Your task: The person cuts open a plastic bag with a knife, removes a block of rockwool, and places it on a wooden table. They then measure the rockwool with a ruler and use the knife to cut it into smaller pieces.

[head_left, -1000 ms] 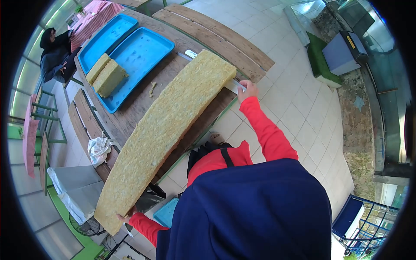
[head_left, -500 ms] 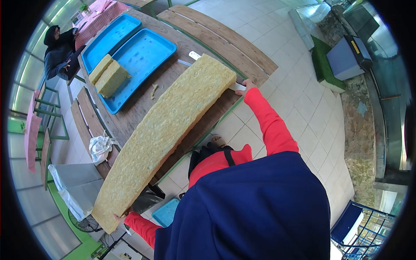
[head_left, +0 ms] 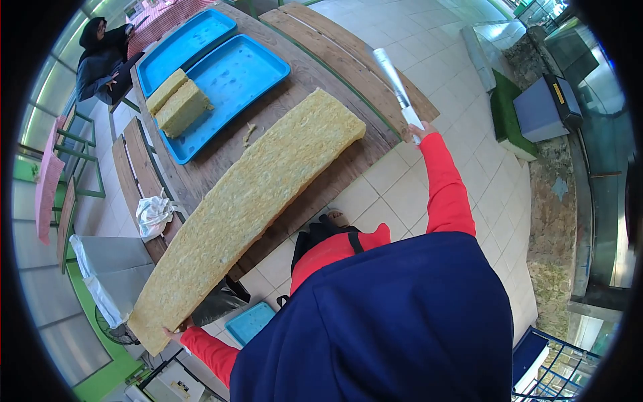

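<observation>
A long, yellowish, fibrous rockwool slab lies across the wooden table, its near-left end sticking out past the table edge. At that end my left hand grips the slab's side edge, fingers partly hidden. My right hand is closed around the white handle of a long knife, raised beyond the table's right edge, apart from the slab. Its pale blade points away from me and is slightly blurred. Cut rockwool blocks rest on a blue tray, and a small scrap lies beside it.
Another blue tray is at the far left. Wooden benches flank the table; a white plastic bag sits on the left one. A seated person is at the far left. A blue tray lies on the floor.
My right hand has drawn the knife away from the slab's far end and lifted it out to the right. My left hand stays on the slab's near end.
</observation>
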A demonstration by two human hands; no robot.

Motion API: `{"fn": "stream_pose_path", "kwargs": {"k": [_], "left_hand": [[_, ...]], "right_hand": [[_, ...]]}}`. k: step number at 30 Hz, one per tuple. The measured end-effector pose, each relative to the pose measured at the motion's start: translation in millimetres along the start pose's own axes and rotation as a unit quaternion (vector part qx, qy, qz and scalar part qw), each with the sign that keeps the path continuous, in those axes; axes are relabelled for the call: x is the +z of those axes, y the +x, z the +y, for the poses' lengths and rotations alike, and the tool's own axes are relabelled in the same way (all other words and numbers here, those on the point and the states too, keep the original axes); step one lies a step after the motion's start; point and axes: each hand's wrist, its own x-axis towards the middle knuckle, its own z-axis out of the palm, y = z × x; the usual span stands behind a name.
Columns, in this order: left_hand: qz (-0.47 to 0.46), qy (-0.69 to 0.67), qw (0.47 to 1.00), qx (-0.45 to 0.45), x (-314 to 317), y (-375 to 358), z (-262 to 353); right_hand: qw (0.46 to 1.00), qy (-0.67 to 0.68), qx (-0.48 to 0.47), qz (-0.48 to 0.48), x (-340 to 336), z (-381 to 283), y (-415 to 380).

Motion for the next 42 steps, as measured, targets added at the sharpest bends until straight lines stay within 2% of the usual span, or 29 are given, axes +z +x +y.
{"fn": "stream_pose_path", "kwargs": {"k": [1,2,4,5,7,8,10,11,14,18,20,22,26,27,29,32,34,42], "left_hand": [[0.012,0.005,1.000,0.001,0,0,-2],[0.013,0.004,1.000,0.000,-2,2,-4],[-0.001,0.029,1.000,-0.006,-6,8,-7],[0.001,0.030,1.000,-0.005,-8,10,-9],[-0.015,0.032,0.999,-0.002,-10,12,-10],[-0.015,0.033,0.999,-0.002,-9,11,-9],[-0.026,0.041,0.999,-0.005,-8,7,-10],[-0.024,0.042,0.999,-0.006,-9,7,-12],[-0.018,0.029,0.999,-0.004,-14,19,-11],[-0.009,0.029,1.000,0.009,-22,33,-15],[-0.019,0.031,0.999,0.018,-11,11,-21],[0.007,0.078,0.996,-0.035,13,-29,-40],[0.006,0.090,0.996,-0.025,2,-4,-53],[-0.006,0.093,0.996,-0.016,-2,-1,-49],[-0.018,0.095,0.995,-0.005,7,-21,-48],[0.011,0.102,0.995,0.013,21,-51,-46],[-0.039,0.115,0.992,0.023,14,-41,-46],[0.016,0.148,0.989,0.025,26,-51,-61]], "right_hand": [[0.990,0.121,0.029,-0.061,-1,-1,-2],[0.991,0.119,0.028,-0.061,1,-3,-5],[0.958,0.251,0.005,-0.139,12,-9,-15],[0.958,0.250,0.006,-0.141,15,-10,-12],[0.934,0.281,-0.070,-0.208,21,-15,-1],[0.934,0.282,-0.069,-0.208,27,-22,2],[0.970,0.188,-0.069,-0.139,45,-37,5],[0.961,0.235,-0.086,-0.118,59,-42,2],[0.974,0.183,-0.109,-0.082,91,-62,0],[0.955,0.230,-0.153,-0.110,118,-47,18],[0.963,0.199,-0.096,-0.152,114,-52,5],[0.961,0.207,-0.095,-0.156,113,-53,-2],[0.958,0.193,-0.064,-0.201,106,-54,-7],[0.963,0.162,-0.082,-0.201,106,-49,-4],[0.962,0.153,-0.086,-0.207,100,-52,-11],[0.961,0.142,-0.103,-0.214,86,-48,-13],[0.957,0.154,-0.071,-0.235,75,-46,-13],[0.949,0.170,-0.053,-0.261,62,-40,-11]]}}
